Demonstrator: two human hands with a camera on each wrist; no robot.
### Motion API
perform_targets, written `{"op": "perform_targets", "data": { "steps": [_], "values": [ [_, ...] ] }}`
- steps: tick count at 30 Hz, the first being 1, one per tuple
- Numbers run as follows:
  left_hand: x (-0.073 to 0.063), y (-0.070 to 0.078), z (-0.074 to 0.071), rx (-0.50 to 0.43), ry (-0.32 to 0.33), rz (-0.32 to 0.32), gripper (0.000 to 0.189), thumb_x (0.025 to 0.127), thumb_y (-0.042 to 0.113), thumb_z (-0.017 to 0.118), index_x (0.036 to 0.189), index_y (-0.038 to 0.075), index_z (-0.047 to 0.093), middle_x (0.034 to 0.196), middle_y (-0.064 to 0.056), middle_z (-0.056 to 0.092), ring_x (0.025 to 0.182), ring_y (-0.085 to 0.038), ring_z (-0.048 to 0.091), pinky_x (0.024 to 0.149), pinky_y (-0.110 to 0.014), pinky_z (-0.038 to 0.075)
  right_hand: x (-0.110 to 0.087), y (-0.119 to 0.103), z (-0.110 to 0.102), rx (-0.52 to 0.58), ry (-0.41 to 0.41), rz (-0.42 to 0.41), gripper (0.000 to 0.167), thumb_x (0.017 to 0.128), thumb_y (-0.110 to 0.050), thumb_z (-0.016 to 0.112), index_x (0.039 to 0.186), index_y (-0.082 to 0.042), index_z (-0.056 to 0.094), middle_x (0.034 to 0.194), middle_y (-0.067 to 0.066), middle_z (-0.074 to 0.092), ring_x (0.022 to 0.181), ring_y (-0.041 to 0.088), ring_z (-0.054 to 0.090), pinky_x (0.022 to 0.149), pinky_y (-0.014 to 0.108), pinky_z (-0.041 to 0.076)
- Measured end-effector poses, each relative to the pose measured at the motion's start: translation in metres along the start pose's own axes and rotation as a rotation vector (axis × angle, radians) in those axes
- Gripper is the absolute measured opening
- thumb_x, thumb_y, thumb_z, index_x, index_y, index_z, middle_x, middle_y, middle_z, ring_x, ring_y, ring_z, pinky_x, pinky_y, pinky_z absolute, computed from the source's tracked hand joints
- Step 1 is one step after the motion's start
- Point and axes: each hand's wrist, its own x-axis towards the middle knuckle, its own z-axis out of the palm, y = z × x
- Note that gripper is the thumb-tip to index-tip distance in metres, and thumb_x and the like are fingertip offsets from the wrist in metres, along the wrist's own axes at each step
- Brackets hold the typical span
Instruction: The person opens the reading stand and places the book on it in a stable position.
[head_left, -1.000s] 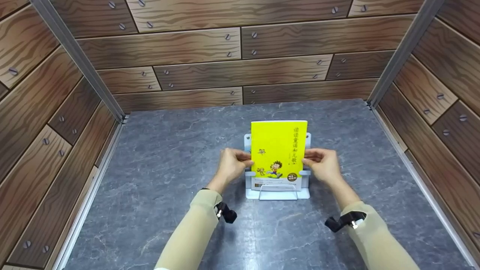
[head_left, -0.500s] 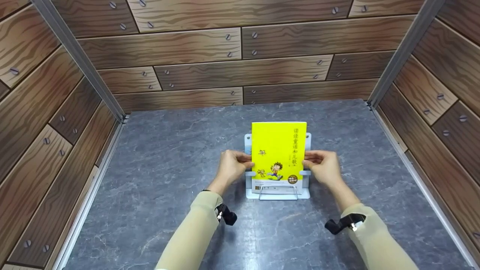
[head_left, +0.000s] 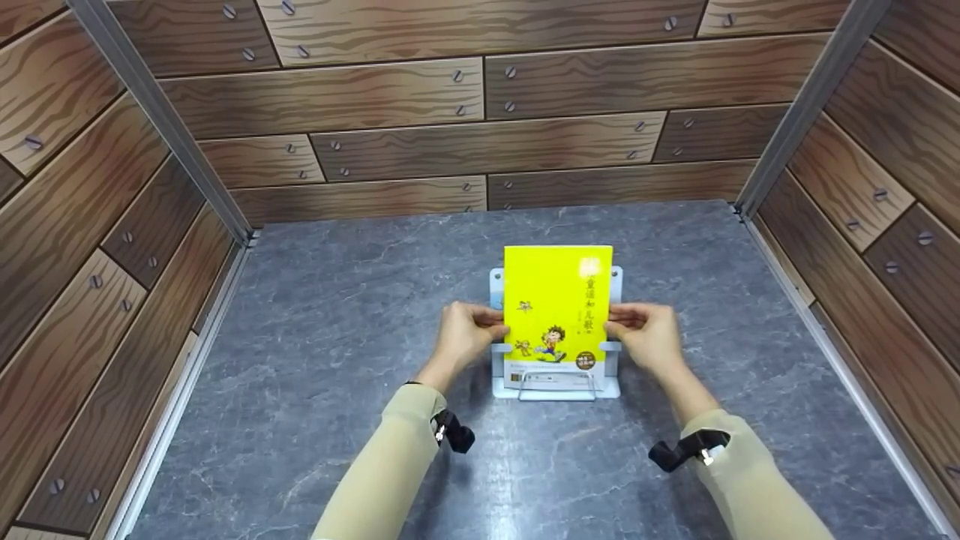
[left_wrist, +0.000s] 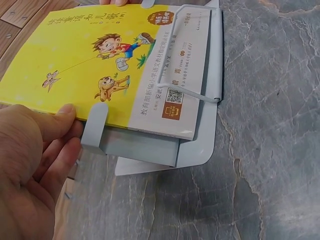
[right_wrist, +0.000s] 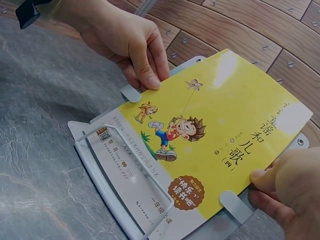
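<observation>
A yellow book [head_left: 555, 300] with a cartoon child on its cover stands tilted back in a pale metal book stand [head_left: 498, 371]. My left hand [head_left: 465, 334] pinches its left edge, thumb on the cover and fingers behind. On the opposite edge my right hand [head_left: 649, 334] pinches it the same way. Both hands are just above the stand's side clips [left_wrist: 95, 127], which lap over the cover's edges. The wire loop [right_wrist: 150, 175] at the stand's front crosses the white lower band of the cover. The book hides most of the stand's back plate.
The stand sits on a grey marbled tabletop [head_left: 337, 315]. Wood-patterned panels [head_left: 405, 86] wall in the back and both sides, with metal posts [head_left: 161, 120] at the corners. A black camera mount [head_left: 454, 431] is on each wrist.
The book has slid slightly down into the stand, its lower edge now lower behind the wire loop. Both hands keep their hold and have moved down very slightly.
</observation>
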Motion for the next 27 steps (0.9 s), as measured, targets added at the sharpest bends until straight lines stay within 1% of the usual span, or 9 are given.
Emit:
{"op": "perform_targets", "data": {
  "steps": [3, 5, 11, 14, 17, 20, 24, 27],
  "values": [
    [0.0, 0.0, 0.0, -0.003, -0.001, 0.002, 0.015, 0.087, 0.005, 0.089, 0.101, 0.002, 0.084, 0.089, -0.003, 0.079, 0.077, -0.012, 0.075, 0.068, -0.026, 0.063, 0.0, 0.0, 0.001, -0.007, 0.011, -0.007, 0.023, 0.086, 0.012, 0.081, 0.108, 0.015, 0.076, 0.096, 0.026, 0.076, 0.08, 0.015, 0.073, 0.07, 0.016, 0.059],
    [0.0, 0.0, 0.0, -0.007, -0.002, 0.001, 0.015, 0.087, 0.005, 0.088, 0.101, 0.002, 0.084, 0.089, -0.004, 0.079, 0.077, -0.012, 0.075, 0.069, -0.026, 0.063, -0.001, 0.001, 0.0, -0.014, 0.02, -0.006, 0.023, 0.086, 0.011, 0.081, 0.108, 0.014, 0.076, 0.096, 0.026, 0.076, 0.081, 0.016, 0.073, 0.07, 0.016, 0.059],
    [-0.002, 0.001, -0.002, -0.03, -0.005, -0.022, 0.014, 0.089, 0.006, 0.087, 0.102, 0.004, 0.084, 0.088, -0.001, 0.079, 0.077, -0.012, 0.075, 0.07, -0.027, 0.063, -0.002, 0.001, -0.002, -0.027, 0.03, 0.003, 0.022, 0.088, 0.008, 0.081, 0.109, 0.012, 0.077, 0.098, 0.024, 0.076, 0.088, 0.029, 0.075, 0.072, 0.015, 0.058],
    [-0.004, 0.001, -0.004, -0.023, 0.003, -0.014, 0.014, 0.09, 0.008, 0.087, 0.103, 0.005, 0.084, 0.089, -0.001, 0.078, 0.078, -0.012, 0.075, 0.07, -0.028, 0.063, -0.005, 0.0, -0.005, -0.038, 0.031, -0.005, 0.022, 0.09, 0.006, 0.081, 0.111, 0.011, 0.077, 0.1, 0.024, 0.076, 0.09, 0.031, 0.075, 0.073, 0.015, 0.058],
    [-0.006, 0.003, -0.008, -0.002, 0.013, 0.008, 0.015, 0.091, 0.01, 0.086, 0.106, 0.005, 0.084, 0.091, 0.0, 0.079, 0.08, -0.012, 0.074, 0.071, -0.027, 0.063, -0.007, -0.002, -0.008, -0.054, 0.045, -0.008, 0.021, 0.091, 0.003, 0.081, 0.111, 0.009, 0.077, 0.101, 0.022, 0.076, 0.089, 0.026, 0.074, 0.073, 0.015, 0.058],
    [-0.01, 0.004, -0.011, 0.018, 0.025, 0.046, 0.016, 0.093, 0.011, 0.085, 0.108, 0.005, 0.084, 0.093, 0.0, 0.079, 0.082, -0.012, 0.074, 0.073, -0.027, 0.063, -0.011, -0.004, -0.01, -0.055, 0.067, -0.027, 0.019, 0.093, 0.001, 0.081, 0.111, 0.007, 0.078, 0.101, 0.02, 0.076, 0.086, 0.02, 0.073, 0.073, 0.016, 0.058],
    [-0.018, 0.008, -0.014, 0.033, 0.048, 0.109, 0.019, 0.096, 0.014, 0.082, 0.113, 0.005, 0.082, 0.099, -0.002, 0.079, 0.087, -0.013, 0.074, 0.077, -0.028, 0.063, -0.015, -0.007, -0.013, -0.029, 0.106, -0.094, 0.018, 0.092, 0.002, 0.08, 0.109, 0.007, 0.078, 0.101, 0.02, 0.077, 0.084, 0.014, 0.071, 0.072, 0.015, 0.057],
    [-0.024, 0.011, -0.015, 0.049, 0.066, 0.167, 0.023, 0.098, 0.016, 0.08, 0.117, 0.003, 0.08, 0.105, -0.004, 0.079, 0.094, -0.015, 0.075, 0.081, -0.029, 0.063, -0.02, -0.01, -0.016, -0.029, 0.127, -0.161, 0.018, 0.091, 0.004, 0.08, 0.109, 0.007, 0.078, 0.101, 0.019, 0.077, 0.083, 0.015, 0.071, 0.073, 0.014, 0.057]
  ]
}}
